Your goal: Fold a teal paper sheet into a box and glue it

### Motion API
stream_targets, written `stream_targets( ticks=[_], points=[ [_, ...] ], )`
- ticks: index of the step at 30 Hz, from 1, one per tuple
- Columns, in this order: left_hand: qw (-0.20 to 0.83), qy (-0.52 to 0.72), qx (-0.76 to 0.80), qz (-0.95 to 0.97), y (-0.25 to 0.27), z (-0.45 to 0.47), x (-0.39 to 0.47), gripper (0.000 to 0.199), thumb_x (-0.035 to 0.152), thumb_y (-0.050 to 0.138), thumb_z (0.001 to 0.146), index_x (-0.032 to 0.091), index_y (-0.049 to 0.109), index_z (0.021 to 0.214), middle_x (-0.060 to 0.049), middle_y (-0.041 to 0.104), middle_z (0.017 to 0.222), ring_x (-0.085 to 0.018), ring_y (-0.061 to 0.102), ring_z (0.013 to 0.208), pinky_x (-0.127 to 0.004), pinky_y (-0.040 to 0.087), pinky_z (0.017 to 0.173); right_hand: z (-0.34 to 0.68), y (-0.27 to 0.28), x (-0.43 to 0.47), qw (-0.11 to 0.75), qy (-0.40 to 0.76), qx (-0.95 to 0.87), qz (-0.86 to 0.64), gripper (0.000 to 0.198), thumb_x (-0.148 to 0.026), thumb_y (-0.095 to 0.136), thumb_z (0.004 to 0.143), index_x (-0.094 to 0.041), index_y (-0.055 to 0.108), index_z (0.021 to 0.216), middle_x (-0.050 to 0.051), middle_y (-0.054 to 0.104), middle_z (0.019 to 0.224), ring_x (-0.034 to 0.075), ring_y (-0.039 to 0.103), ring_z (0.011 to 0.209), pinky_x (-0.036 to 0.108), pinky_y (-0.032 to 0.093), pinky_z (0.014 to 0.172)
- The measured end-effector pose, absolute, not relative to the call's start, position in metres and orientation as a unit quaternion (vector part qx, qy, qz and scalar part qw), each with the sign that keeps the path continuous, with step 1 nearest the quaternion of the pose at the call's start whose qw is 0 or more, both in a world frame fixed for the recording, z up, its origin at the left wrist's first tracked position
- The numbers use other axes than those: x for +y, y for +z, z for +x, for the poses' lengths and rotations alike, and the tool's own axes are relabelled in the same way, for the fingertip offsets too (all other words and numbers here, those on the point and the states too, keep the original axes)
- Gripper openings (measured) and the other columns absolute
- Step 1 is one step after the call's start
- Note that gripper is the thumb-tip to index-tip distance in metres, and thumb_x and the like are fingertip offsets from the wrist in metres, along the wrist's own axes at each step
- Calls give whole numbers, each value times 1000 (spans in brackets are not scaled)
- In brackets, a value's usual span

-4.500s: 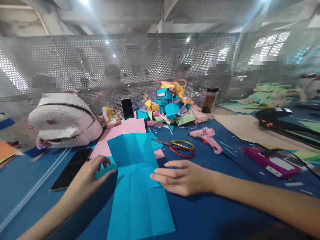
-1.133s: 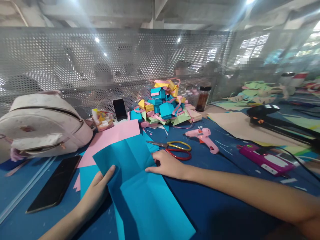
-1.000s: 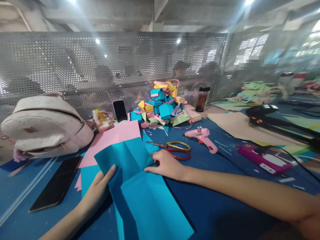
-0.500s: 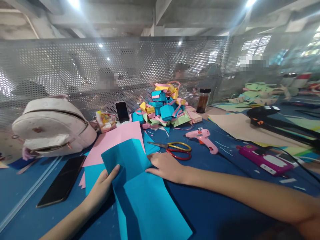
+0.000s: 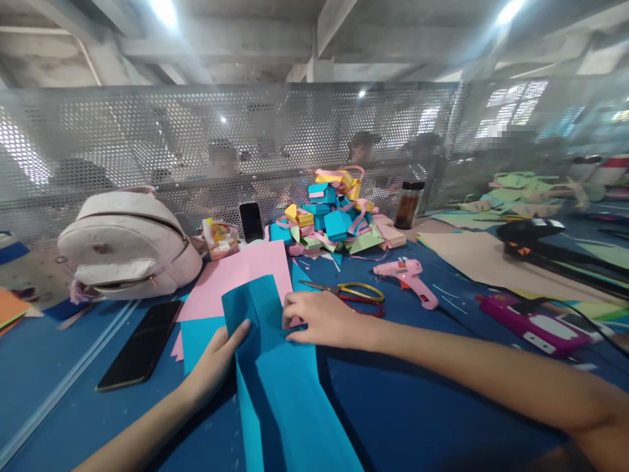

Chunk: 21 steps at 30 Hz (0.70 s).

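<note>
A large sheet of blue paper (image 5: 299, 400), creased with its sides folded up, stretches from the middle of the table toward me. Its left side is gripped by my left hand (image 5: 223, 354), thumb on the inner face and the other fingers hidden behind. My right hand (image 5: 319, 319) is closed on the right edge, fingers curled and thumb below. Just beyond that hand lie scissors (image 5: 361, 290) with one yellow and one red handle loop. Flat pink paper (image 5: 246, 265) and another blue sheet (image 5: 199, 334) lie behind and left of the folded one.
A pile of small paper boxes (image 5: 339, 216) stands at the back, beside a bottle (image 5: 409, 204). Right of the scissors are a pink glue gun (image 5: 410, 275) and a magenta device (image 5: 533, 324). To the left are a black phone (image 5: 140, 344) and a white backpack (image 5: 132, 242).
The right edge of the blue paper has been folded inward, so the sheet looks narrower. My right hand's fingers have curled over it. My left hand keeps its grip. The view has shifted slightly.
</note>
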<state>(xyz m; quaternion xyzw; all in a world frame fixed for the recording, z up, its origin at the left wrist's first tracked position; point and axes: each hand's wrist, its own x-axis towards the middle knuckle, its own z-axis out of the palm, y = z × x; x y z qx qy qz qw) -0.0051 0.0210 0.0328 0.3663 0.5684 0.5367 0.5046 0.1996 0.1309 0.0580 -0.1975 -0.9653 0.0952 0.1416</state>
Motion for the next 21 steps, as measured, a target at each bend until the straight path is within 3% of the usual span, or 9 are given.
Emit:
stream_targets(
  ticks=[4, 13, 21],
  points=[
    [517, 512, 546, 414, 32, -7, 21, 38, 50, 74, 77, 16, 74, 93, -6, 75, 85, -24, 68, 77, -30, 52, 73, 192, 66, 127, 150, 100, -961, -211, 13, -37, 73, 81, -27, 74, 90, -1, 63, 89, 14, 60, 80, 25, 25, 52],
    [500, 506, 546, 443, 28, -10, 20, 33, 50, 71, 79, 17, 72, 75, 0, 68, 63, -16, 59, 55, -27, 48, 63, 176, 72, 125, 151, 94, -959, -222, 8, -32, 72, 81, -26, 75, 84, -1, 68, 86, 15, 60, 81, 25, 26, 54],
    [497, 497, 549, 452, 29, -9, 20, 37, 51, 71, 80, 16, 75, 94, -4, 75, 77, -21, 66, 63, -29, 51, 62, 170, 72, 125, 151, 94, -959, -223, 10, -33, 71, 82, -24, 74, 81, -1, 70, 84, 16, 61, 81, 26, 25, 54]
  ],
)
